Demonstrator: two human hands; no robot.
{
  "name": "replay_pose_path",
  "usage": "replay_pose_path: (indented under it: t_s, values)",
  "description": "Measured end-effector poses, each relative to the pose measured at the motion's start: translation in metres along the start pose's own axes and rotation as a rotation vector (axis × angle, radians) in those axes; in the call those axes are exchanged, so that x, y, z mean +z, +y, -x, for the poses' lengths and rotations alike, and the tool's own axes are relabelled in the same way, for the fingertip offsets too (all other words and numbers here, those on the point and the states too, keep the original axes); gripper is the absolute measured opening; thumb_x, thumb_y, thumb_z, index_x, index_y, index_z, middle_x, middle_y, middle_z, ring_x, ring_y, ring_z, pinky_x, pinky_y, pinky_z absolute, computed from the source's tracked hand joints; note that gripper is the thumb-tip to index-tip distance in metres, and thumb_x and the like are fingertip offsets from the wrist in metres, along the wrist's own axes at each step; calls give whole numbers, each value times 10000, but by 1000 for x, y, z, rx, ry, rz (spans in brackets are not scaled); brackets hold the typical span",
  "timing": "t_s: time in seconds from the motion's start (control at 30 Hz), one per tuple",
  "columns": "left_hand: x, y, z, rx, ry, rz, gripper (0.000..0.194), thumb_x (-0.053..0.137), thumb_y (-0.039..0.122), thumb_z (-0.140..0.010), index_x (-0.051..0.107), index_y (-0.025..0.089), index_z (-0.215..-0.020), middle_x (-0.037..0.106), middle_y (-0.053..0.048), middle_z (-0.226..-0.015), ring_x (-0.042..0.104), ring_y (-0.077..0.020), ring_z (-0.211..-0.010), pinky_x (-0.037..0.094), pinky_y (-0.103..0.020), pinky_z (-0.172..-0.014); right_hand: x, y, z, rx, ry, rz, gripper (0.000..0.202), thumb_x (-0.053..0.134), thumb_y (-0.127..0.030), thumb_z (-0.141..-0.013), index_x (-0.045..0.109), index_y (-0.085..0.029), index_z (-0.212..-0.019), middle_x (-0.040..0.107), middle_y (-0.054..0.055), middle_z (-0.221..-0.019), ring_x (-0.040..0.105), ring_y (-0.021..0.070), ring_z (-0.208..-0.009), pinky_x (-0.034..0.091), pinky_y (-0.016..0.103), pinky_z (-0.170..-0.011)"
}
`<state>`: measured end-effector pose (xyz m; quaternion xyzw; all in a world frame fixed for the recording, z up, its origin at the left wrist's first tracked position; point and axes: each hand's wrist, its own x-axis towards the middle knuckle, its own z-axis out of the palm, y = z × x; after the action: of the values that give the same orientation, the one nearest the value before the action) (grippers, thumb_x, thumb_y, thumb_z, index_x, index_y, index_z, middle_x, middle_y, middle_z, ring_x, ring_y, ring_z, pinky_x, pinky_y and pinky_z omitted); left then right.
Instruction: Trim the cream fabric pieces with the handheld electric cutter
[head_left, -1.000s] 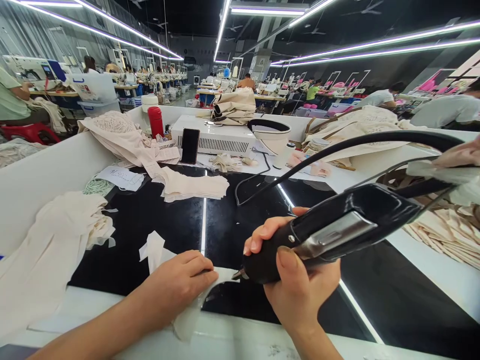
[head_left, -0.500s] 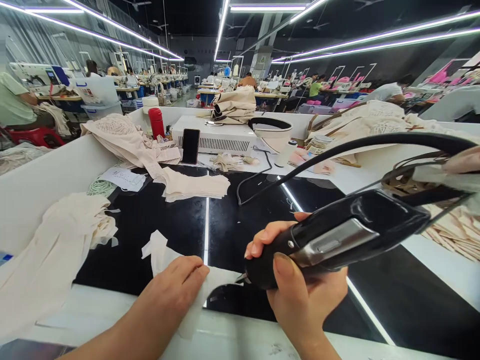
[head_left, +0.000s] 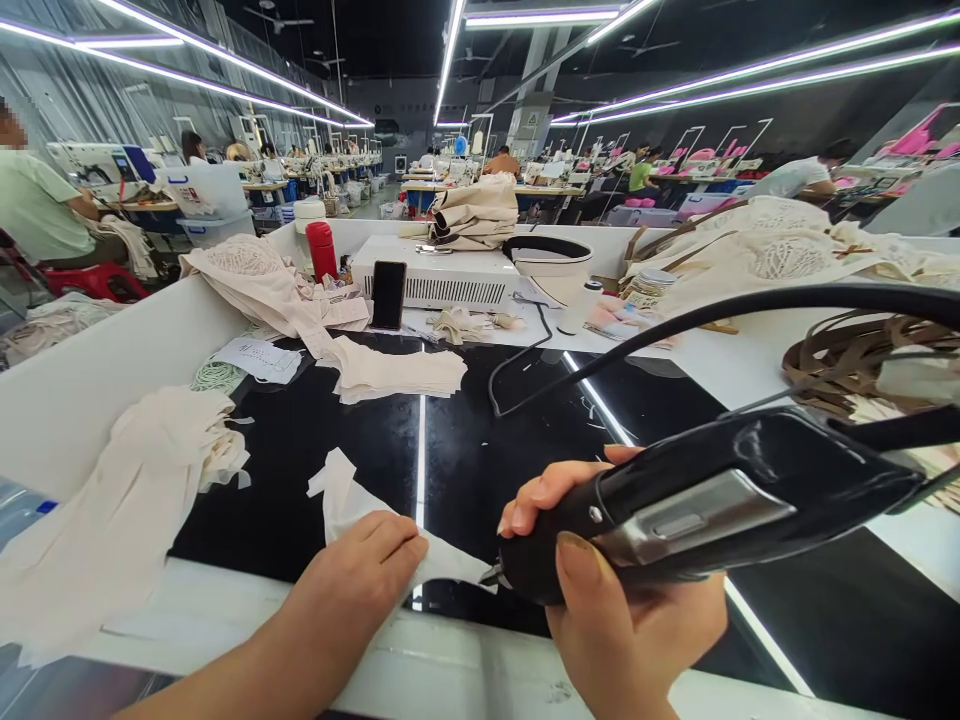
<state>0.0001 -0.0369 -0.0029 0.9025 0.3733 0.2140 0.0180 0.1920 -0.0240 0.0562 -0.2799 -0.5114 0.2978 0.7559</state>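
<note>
At lower centre, our right hand [head_left: 626,625], gripping the cutter [head_left: 705,510], is moving away from our left hand [head_left: 367,575] (hold on the cloth [head_left: 450,562] unclear), giving cutting room.

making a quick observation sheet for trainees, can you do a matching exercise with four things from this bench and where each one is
1. black handheld tool
2. white cloth piece
3. phone
4. red bottle

A. upright in front of the vented white box
B. to the left of the vented white box
C. gripped in the right hand
D. partly under the left hand

Pairs: 1-C, 2-D, 3-A, 4-B
</note>
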Motion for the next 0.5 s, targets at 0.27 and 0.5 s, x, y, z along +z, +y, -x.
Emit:
replay_pose_path:
  t_s: [0.27, 0.5]
  values:
    - [10, 9, 0, 69, 67, -216, 369, 532, -4, -927, 566, 106, -1278, 728, -115, -1081, 729, -259, -944, 636, -352, -790, 1, -1, 3, 1, 5, 19, 400, 790, -275, -899, 571, -259, -1233, 674, 5, -829, 652, 166, -613, 587, 312, -516]
    - [20, 27, 2, 24, 171, -306, 752, 809, 723, -775, 612, 211, -1291, 753, -143, -1163, 741, -303, -1041, 604, -372, -862, 1, -2, 2, 24, -4, -11, 396, 803, -276, -888, 597, -256, -1226, 682, 4, -822, 654, 166, -600, 572, 302, -492]
